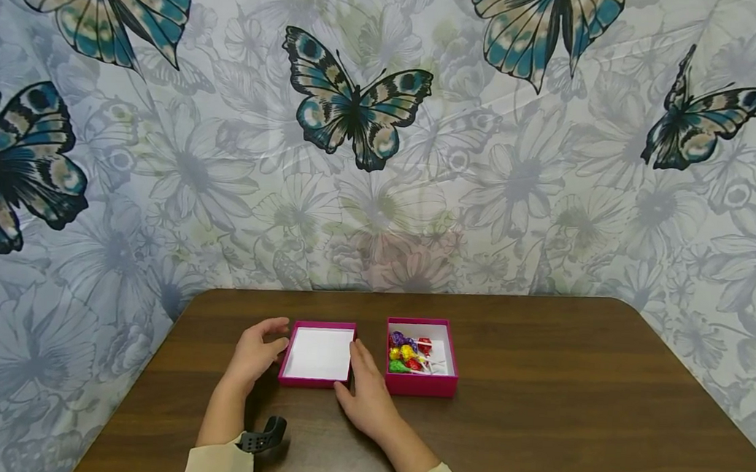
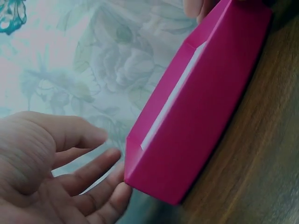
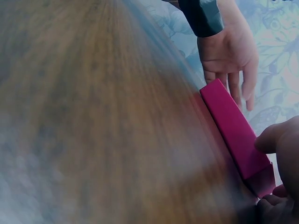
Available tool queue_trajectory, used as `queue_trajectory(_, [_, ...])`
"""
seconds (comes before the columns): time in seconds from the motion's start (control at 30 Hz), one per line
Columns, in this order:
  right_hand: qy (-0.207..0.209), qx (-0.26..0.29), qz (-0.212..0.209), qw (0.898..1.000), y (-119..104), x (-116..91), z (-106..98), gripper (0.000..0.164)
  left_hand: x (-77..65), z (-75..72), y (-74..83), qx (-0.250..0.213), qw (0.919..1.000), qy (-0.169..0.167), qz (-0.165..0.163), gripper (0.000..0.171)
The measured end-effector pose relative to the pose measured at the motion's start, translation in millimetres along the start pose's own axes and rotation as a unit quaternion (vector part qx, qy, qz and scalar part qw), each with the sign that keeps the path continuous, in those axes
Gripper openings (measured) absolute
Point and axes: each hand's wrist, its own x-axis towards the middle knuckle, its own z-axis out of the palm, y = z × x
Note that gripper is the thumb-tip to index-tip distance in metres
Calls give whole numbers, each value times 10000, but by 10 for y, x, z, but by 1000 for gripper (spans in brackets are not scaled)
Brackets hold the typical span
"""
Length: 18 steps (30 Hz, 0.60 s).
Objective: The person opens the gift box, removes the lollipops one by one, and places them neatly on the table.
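Observation:
A shallow magenta box lid with a white inside lies open side up on the table. My left hand is at its left side, fingers loosely spread, fingertips at or very near the corner in the left wrist view. Along the right side rests my right hand, its fingers fairly straight and its thumb touching the front corner. In the right wrist view that thumb lies against the front wall. Just right of this hand stands a magenta box holding several wrapped lollipops, purple, yellow, red and green.
The brown wooden table extends widely to the right and in front of the boxes. A butterfly-print cloth hangs behind its far edge. A black band is on the left wrist.

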Motion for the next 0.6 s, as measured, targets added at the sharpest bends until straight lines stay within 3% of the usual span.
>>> queue_trajectory(0.27, [-4,-436,-254,9987,-35,-23,-11,74,-26,-34,152,-610,9937,901,265,33])
queue_trajectory(0.43, [28,-638,-638,9959,-143,-55,-77,72,-67,-20,285,-978,9876,1097,544,30])
queue_trajectory(0.6, [190,-553,-1059,9927,-258,-56,-201,64,-122,14,437,-1144,9845,1025,849,29])
